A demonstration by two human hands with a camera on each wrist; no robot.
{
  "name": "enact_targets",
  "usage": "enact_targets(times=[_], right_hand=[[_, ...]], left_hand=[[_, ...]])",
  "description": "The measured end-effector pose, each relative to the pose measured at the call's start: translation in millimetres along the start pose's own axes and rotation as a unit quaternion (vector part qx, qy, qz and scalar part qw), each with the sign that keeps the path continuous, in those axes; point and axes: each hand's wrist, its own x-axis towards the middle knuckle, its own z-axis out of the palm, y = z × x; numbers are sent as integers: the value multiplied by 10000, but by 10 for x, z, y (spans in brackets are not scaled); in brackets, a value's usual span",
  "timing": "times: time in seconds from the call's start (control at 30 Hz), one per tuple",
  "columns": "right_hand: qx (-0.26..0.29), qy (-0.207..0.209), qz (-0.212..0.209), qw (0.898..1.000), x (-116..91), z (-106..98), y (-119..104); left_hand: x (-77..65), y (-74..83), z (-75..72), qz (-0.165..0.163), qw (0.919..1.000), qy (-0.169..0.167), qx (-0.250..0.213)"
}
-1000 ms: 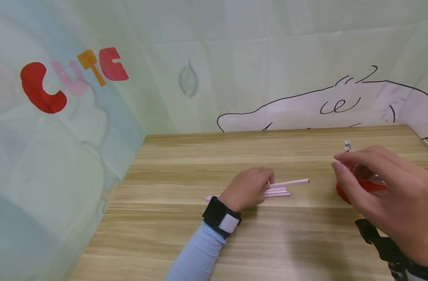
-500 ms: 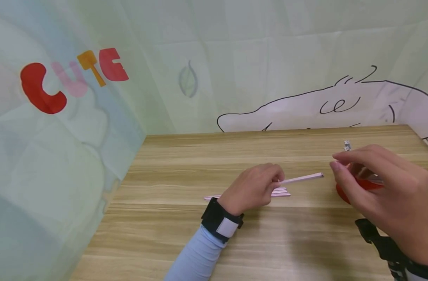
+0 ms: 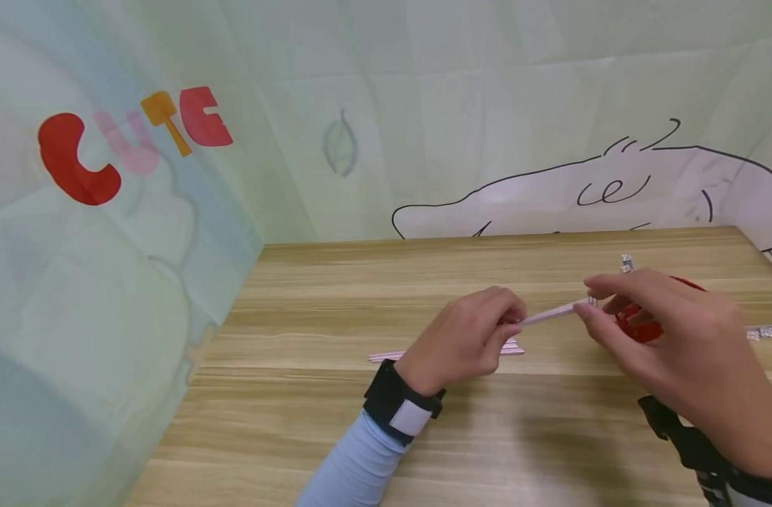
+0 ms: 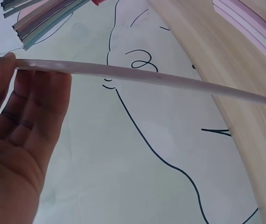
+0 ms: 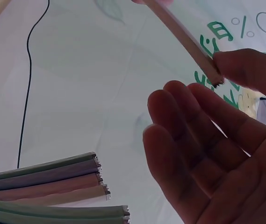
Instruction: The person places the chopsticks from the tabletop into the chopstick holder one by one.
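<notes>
My left hand [image 3: 464, 338] pinches a thin pale pink stick [image 3: 553, 313] between thumb and fingertips, holding it above the table, tilted up to the right. In the left wrist view the stick [image 4: 142, 77] reaches across from the left hand [image 4: 25, 107]. At its far end, my right hand [image 3: 677, 338] is spread around the tip, thumb and forefinger apart. Its thumb meets or nearly meets the jagged end of the stick [image 5: 203, 60] in the right wrist view. Several similar pink sticks [image 3: 512, 349] lie partly under my left hand.
A red object [image 3: 639, 324] stands behind my right hand, mostly hidden. Silvery ends [image 3: 766, 332] of further sticks show beside it, others [image 3: 626, 262] behind. Colored sticks with jagged ends [image 5: 95, 186] appear in the right wrist view. A printed cloth [image 3: 424, 127] hangs behind the wooden table [image 3: 335, 282].
My left hand has drawn one pink stick off the pile, lifting it rightward. The right hand has moved slightly left to its tip, with thumb and forefinger wider apart.
</notes>
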Motion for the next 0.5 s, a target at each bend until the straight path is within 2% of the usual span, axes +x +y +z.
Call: enact_targets(times=[0.17,0.33,0.5], right_hand=[[-118,-93,-170,9997,-4,14,-1],[-39,-230,-332,9992,1,17,3],[12,-354,-311,9989,5,-15,-3]], left_hand=[[24,45,-5,178,9998,113,33],[31,66,-8,197,9997,142,84],[38,66,2,211,9996,91,145]])
